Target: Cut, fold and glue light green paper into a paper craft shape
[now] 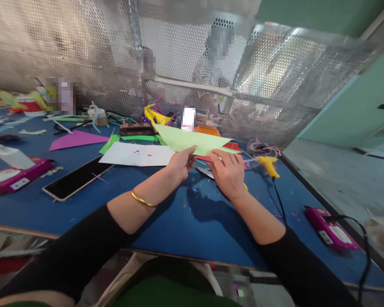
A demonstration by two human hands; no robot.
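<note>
A folded sheet of light green paper [192, 140] is held up between both hands above the blue table [166, 217]. My left hand [181, 164] pinches its lower edge near the middle, with the thumb on top. My right hand [228, 171] is closed over the lower right part, fingers bent across the fold. Scissors [205, 172] lie partly hidden under my right hand. Just left of my left hand lies a white sheet [137, 154] with small pink scraps on it. Red paper [232, 147] shows behind the green sheet.
A yellow glue gun [269, 165] with a black cord lies to the right, near a magenta power strip [331, 228]. At left are a phone-like black tablet [78, 178], purple paper [78, 140] and another magenta strip [19, 172]. A perforated metal screen [185, 55] stands behind.
</note>
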